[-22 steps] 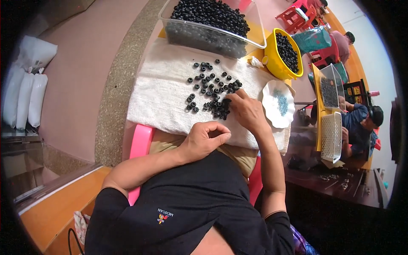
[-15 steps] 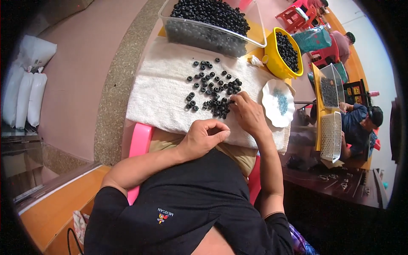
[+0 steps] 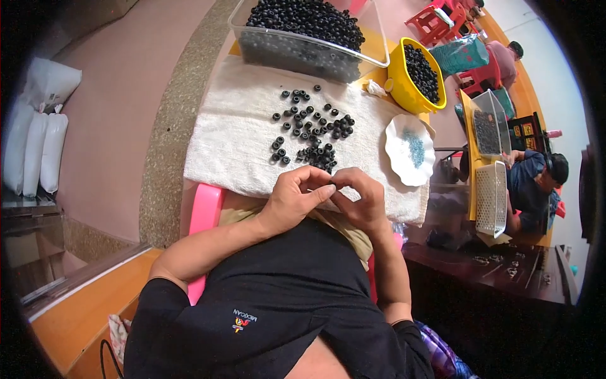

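Together, two hands (image 3: 328, 199) pinch one black ring (image 3: 332, 182); dozens lie scattered.

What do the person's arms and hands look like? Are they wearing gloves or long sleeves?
No gloves: both the left hand and the right hand are bare, with no rings or watch that I can see. The forearms are bare too. The person wears a black short-sleeved shirt, its sleeves ending above the elbows, with a small printed logo on the chest.
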A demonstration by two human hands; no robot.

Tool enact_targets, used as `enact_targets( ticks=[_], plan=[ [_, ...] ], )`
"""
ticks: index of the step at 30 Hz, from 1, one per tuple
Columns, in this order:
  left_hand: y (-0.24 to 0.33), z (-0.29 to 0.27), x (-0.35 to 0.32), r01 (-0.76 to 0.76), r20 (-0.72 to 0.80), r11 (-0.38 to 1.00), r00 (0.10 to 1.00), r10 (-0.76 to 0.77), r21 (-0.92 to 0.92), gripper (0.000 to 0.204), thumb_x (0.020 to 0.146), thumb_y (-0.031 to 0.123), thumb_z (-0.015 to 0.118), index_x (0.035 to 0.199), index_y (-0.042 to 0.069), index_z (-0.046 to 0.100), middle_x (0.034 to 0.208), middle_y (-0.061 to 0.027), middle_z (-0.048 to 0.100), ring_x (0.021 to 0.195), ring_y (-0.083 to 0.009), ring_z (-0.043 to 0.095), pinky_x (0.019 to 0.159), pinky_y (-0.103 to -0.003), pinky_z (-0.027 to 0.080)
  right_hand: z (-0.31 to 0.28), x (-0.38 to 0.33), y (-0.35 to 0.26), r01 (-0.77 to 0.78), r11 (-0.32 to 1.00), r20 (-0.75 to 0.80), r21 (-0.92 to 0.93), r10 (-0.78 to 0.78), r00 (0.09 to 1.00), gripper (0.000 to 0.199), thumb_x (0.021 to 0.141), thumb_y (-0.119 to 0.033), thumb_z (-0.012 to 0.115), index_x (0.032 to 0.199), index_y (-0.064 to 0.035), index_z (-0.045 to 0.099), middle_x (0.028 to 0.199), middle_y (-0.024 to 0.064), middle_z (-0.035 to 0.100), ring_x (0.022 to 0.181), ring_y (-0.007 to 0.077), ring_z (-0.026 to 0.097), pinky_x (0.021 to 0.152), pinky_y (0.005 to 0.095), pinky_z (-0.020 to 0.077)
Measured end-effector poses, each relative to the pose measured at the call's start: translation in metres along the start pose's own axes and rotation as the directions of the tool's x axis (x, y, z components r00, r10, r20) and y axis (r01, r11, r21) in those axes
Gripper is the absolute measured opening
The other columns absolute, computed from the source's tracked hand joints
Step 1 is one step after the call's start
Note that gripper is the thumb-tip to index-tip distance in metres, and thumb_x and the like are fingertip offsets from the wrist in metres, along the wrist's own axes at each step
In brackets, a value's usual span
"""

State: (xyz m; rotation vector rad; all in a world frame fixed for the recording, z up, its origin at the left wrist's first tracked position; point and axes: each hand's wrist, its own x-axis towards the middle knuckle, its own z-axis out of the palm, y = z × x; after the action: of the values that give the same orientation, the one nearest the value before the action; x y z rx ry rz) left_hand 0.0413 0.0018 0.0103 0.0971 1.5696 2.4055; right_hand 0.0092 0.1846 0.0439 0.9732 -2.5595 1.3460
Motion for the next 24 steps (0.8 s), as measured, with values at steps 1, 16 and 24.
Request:
enact_targets(
  ticks=[1,16,24],
  plan=[
    [-0.001,-0.001,0.0,-0.001,0.001,1.0,1.0,0.001,0.001,0.02,0.093,0.007,0.068,0.11,-0.001,0.064,0.096,-0.002,0.067,0.085,-0.0057,0.063,0.076,-0.021,0.052,0.002,-0.002,0.001,0.021,1.0,-0.01,0.022,-0.021,1.0,0.027,0.071,0.006,0.078,0.093,-0.0022,0.065,0.09,0.0097,0.068,0.079,0.0197,0.068,0.07,0.0294,0.0544],
    [-0.005,-0.002,-0.001,-0.011,0.001,0.999,1.0,0.011,0.032,0.012,0.091,0.006,0.068,0.101,0.0,0.065,0.088,-0.001,0.066,0.081,-0.0053,0.061,0.073,-0.023,0.051,-0.012,-0.006,-0.003,-0.019,0.997,0.085,0.074,0.012,0.996,0.024,0.075,0.009,0.072,0.096,-0.0013,0.067,0.093,0.0131,0.069,0.083,0.0246,0.07,0.073,0.0313,0.0547],
    [-0.005,-0.001,-0.003,-0.021,0.028,0.99,0.999,0.017,0.143,0.014,0.093,0.012,0.068,0.102,0.001,0.066,0.089,0.0016,0.065,0.08,-0.0034,0.058,0.071,-0.021,0.048,-0.012,-0.013,0.006,-0.136,0.962,0.111,0.239,0.112,0.988,0.014,0.081,0.009,0.07,0.093,0.002,0.066,0.093,0.0111,0.068,0.081,0.0152,0.067,0.071,0.0257,0.0537]
  ],
)
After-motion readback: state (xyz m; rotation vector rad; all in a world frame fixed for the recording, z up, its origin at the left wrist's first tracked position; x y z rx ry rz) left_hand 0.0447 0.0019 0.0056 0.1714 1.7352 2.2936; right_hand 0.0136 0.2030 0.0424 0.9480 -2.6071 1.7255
